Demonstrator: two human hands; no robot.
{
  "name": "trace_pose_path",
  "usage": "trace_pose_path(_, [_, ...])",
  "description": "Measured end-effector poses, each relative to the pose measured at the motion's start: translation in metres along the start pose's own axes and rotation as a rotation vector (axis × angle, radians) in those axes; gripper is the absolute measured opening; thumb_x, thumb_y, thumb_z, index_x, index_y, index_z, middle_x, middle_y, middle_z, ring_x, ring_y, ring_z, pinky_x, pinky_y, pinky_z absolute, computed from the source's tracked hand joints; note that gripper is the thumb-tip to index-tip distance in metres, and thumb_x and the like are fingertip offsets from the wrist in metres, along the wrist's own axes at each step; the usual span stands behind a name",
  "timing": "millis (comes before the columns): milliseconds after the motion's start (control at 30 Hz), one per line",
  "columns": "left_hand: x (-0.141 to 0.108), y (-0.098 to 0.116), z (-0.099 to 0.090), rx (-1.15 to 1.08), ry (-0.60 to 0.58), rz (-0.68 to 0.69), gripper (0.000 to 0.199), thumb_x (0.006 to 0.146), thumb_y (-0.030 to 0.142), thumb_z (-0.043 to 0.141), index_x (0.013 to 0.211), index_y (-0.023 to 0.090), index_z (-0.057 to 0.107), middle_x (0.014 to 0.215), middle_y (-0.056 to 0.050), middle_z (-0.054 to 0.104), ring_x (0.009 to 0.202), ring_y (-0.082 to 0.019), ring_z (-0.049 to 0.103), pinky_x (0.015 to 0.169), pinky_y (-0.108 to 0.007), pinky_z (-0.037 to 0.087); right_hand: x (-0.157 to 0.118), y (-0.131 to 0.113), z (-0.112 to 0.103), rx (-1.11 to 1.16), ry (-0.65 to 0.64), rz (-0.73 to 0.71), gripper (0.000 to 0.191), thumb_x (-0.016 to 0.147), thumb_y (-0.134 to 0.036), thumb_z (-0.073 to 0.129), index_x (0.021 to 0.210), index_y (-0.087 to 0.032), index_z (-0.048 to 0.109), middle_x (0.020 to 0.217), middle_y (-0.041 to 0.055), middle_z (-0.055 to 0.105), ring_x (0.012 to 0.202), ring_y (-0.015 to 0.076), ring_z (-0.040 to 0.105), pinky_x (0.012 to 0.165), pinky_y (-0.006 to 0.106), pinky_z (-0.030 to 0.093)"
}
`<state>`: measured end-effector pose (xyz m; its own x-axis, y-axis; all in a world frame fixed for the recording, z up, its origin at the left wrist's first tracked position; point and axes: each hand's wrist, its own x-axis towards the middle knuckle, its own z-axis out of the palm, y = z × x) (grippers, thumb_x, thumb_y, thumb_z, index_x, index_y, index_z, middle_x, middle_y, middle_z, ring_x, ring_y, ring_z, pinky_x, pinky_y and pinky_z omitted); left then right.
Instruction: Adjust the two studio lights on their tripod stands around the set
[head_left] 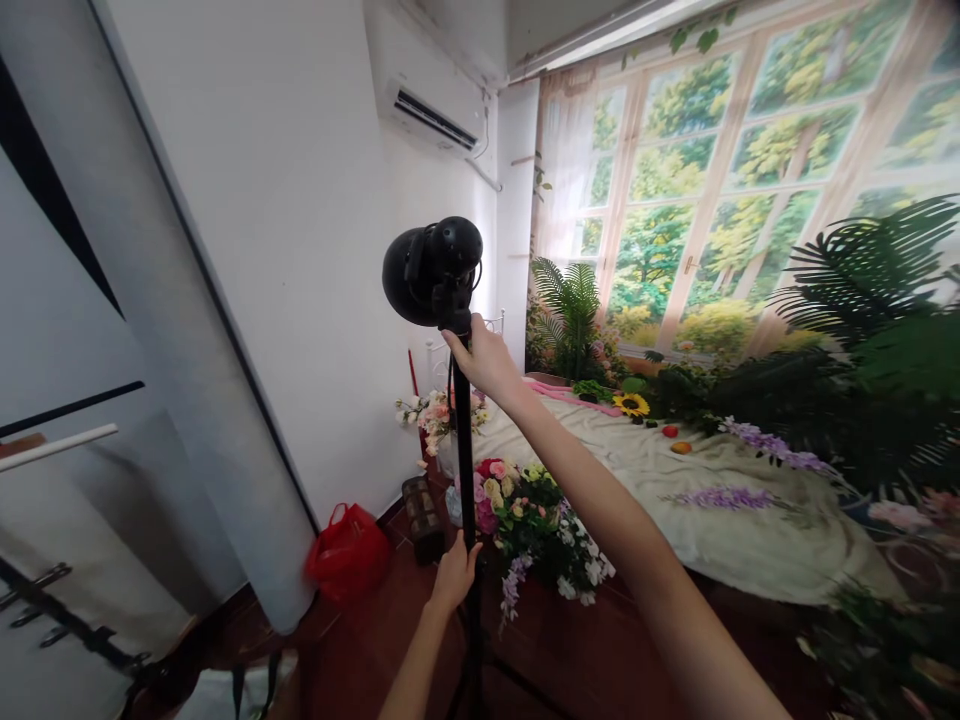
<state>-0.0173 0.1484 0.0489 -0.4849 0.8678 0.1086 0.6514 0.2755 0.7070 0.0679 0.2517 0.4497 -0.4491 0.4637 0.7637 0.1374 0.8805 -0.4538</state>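
A black studio light [420, 275] with a rounded head sits atop a dark upright stand [464, 450], directly in front of me. Just under the light's head, my right hand [487, 358] is closed around the top of the stand. Lower down, my left hand [454, 572] grips the same pole, its thumb along the shaft. A thin cable runs beside the upper pole. The stand's legs spread over the floor at the bottom of the view and are partly dark.
Artificial flowers [517, 510] stand right behind the pole. A red bag [347, 552] and a small wooden chest [423, 520] are on the floor to the left. A bed with a cream cover [600, 455] fills the right, below a window-print backdrop [675, 250]. A white wall [255, 220] rises at left.
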Motion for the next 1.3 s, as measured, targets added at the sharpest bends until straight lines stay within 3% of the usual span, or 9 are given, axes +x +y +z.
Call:
trace_pose_path(167, [-0.002,-0.011,0.008,-0.082,0.037,-0.003,0.048,0.088,0.051,0.044,0.119,0.017,0.058,0.119,-0.011,0.069,0.121,-0.027,0.059,0.100,-0.038,0.047,-0.006,0.002,0.006,-0.049,-0.007,-0.008,0.031,0.095,-0.047,0.046,0.104,-0.017,0.046,0.084,0.0106,0.068,0.077,0.0250,0.066,0.072,0.034,0.050])
trace_pose_path(400, [-0.002,-0.032,0.026,-0.061,0.063,-0.043,0.063,0.085,0.055,0.043,0.126,0.009,0.055,0.128,-0.017,0.063,0.122,-0.029,0.057,0.102,-0.038,0.046,-0.040,0.018,0.022,0.009,-0.052,0.026,0.024,0.095,-0.039,0.048,0.106,-0.018,0.047,0.084,0.0083,0.068,0.069,0.0210,0.065,0.065,0.028,0.047])
trace_pose_path(633, [-0.001,-0.041,0.038,-0.048,0.080,-0.060,0.067,0.087,0.054,0.037,0.131,0.004,0.049,0.132,-0.021,0.059,0.124,-0.029,0.055,0.103,-0.039,0.044,-0.100,0.046,0.057,0.083,-0.109,0.122,0.027,0.095,-0.038,0.047,0.112,-0.017,0.047,0.075,0.0044,0.066,0.065,0.0202,0.064,0.061,0.026,0.044])
trace_pose_path(833, [-0.005,-0.033,0.040,-0.043,0.119,-0.071,0.059,0.090,0.051,0.034,0.128,0.009,0.051,0.130,-0.018,0.060,0.122,-0.028,0.057,0.101,-0.036,0.045,-0.161,0.078,0.094,0.055,-0.211,0.195,0.028,0.095,-0.036,0.046,0.113,-0.015,0.048,0.078,0.0070,0.069,0.069,0.0217,0.068,0.059,0.025,0.044])
trace_pose_path(1067, [-0.008,-0.030,0.038,-0.032,0.113,-0.020,0.046,0.093,0.042,0.036,0.123,0.014,0.055,0.123,-0.016,0.064,0.116,-0.028,0.061,0.094,-0.035,0.047,-0.221,0.106,0.136,0.115,-0.184,0.268,0.034,0.094,-0.034,0.044,0.122,-0.014,0.049,0.097,0.0141,0.070,0.091,0.0266,0.069,0.074,0.034,0.053])
trace_pose_path(1167, [-0.011,-0.032,0.039,-0.061,0.109,-0.065,0.046,0.093,0.043,0.036,0.125,0.015,0.052,0.127,-0.016,0.062,0.120,-0.027,0.059,0.096,-0.034,0.046,-0.232,0.113,0.146,0.136,-0.170,0.282,0.042,0.093,-0.036,0.044,0.130,-0.015,0.046,0.108,0.0163,0.068,0.101,0.0281,0.067,0.081,0.037,0.053])
trace_pose_path(1300, [-0.019,-0.040,0.044,-0.136,0.082,-0.157,0.050,0.093,0.047,0.033,0.131,0.016,0.046,0.134,-0.013,0.058,0.128,-0.023,0.052,0.101,-0.031,0.043,-0.250,0.124,0.157,0.192,-0.230,0.334,0.043,0.094,-0.036,0.043,0.132,-0.017,0.047,0.107,0.0141,0.070,0.099,0.0282,0.068,0.081,0.036,0.054])
